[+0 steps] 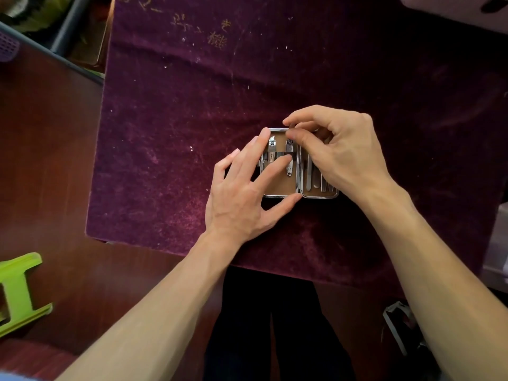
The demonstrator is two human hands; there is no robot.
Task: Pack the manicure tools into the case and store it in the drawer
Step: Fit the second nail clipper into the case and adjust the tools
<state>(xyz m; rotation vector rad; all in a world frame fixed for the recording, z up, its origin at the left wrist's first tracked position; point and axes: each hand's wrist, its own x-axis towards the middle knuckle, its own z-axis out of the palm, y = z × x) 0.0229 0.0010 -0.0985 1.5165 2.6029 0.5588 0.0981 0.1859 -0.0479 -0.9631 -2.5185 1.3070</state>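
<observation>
On purple velvet cloth (pixel 192 133) sits open case (pixel 319 194); green stool (pixel 16 287) far left of it, on dark wood floor (pixel 55 160). L hand (pixel 242 193) flat, fingers straight, index on nail clipper (pixel 288 167) in case's left half. R hand (pixel 338 149) curled, prob. pinching clipper's top.

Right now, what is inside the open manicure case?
Left half of the case: two nail clippers under a strap, the right hand pinching one. Right half: several slim metal tools; the hand covers their upper ends.
</observation>
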